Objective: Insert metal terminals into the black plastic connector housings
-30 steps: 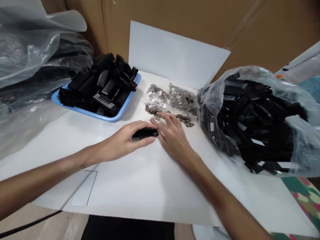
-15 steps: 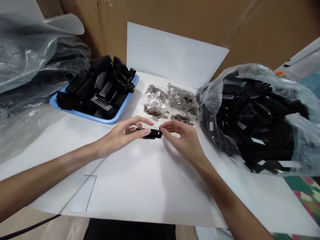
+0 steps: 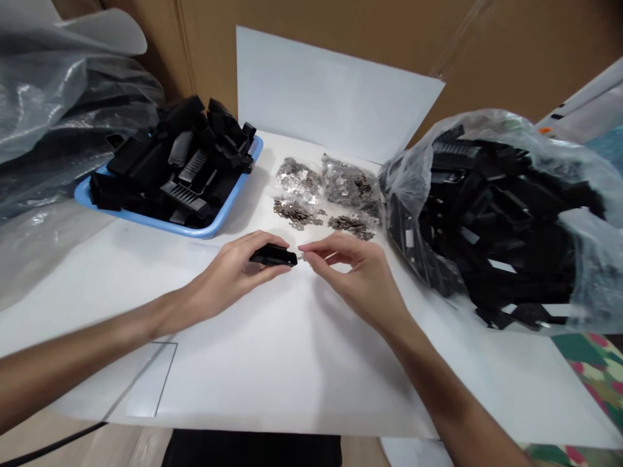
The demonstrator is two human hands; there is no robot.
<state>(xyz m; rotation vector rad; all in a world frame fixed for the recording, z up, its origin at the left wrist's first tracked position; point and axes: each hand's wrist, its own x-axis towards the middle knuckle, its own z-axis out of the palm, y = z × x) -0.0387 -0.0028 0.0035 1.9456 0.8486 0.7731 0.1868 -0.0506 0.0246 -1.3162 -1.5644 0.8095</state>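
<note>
My left hand (image 3: pixel 243 264) is closed around a black plastic housing (image 3: pixel 272 255), thumb below and fingers above, with the open end facing right. Pinched between the thumb and forefinger of my right hand (image 3: pixel 343 263) is a small metal piece (image 3: pixel 300 257), right at that open end. Whether its tip sits inside the housing I cannot tell. Just beyond my hands lie two loose piles of small metal pieces, a left pile (image 3: pixel 298 213) and a right pile (image 3: pixel 354 225).
Black plastic parts fill a blue tray (image 3: pixel 214 228) at the left. To the right bulges a clear plastic bag (image 3: pixel 406 188) of similar black parts. Two small bags of metal pieces (image 3: pixel 343 181) lie behind the piles. A white board (image 3: pixel 335 91) leans against cardboard at the back.
My left hand has turned the housing so that its open end shows, and its fingers have closed over the top. My right hand has shifted slightly left relative to the table piles.
</note>
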